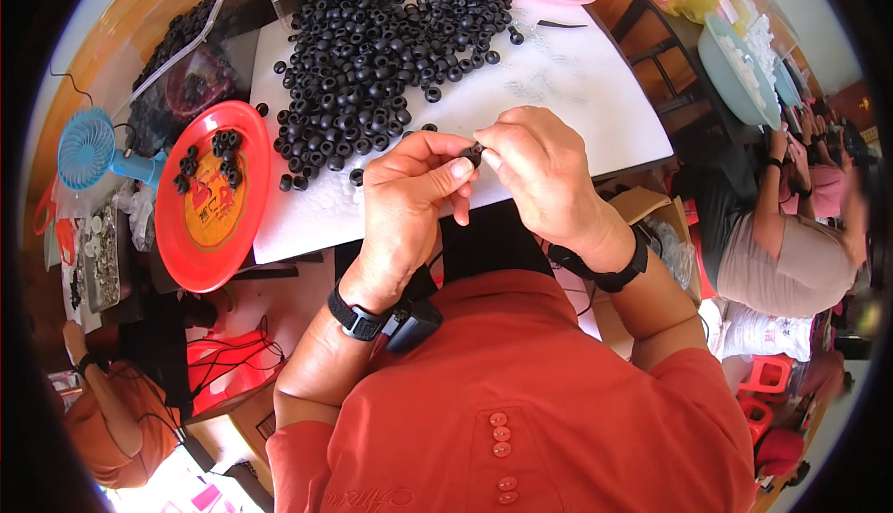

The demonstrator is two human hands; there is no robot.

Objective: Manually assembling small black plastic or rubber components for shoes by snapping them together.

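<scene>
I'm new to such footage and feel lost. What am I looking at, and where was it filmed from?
There is no machine here, only a person working bare-handed. The one picture comes from a camera worn on the head, looking down; its wide lens bends straight edges. The left hand and right hand hold a small black piece between their fingertips. On the white table lies a big heap of round black pieces; a red plate at the table's left carries a few black ones too.
</scene>
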